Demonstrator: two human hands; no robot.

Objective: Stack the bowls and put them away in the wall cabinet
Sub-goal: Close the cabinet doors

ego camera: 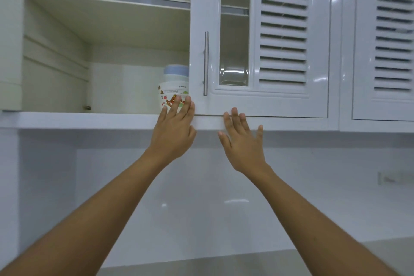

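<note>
A stack of bowls (173,84) stands on the bottom shelf (78,116) of the open wall cabinet, at its right side, partly hidden by the shut door (257,101). The top bowl is pale blue; the lower ones are white with cartoon prints. My left hand (173,129) reaches up with fingers spread, its fingertips over the lowest bowl at the shelf edge. Whether they touch the bowl I cannot tell. My right hand (240,141) is raised beside it, fingers apart, fingertips at the bottom edge of the shut door, holding nothing.
An upper shelf (107,0) with a metal front strip spans the cabinet. The shut door has a vertical bar handle (205,63), a glass pane and louvres. Another louvred door (385,51) is at the right. White wall tiles and a countertop (224,262) lie below.
</note>
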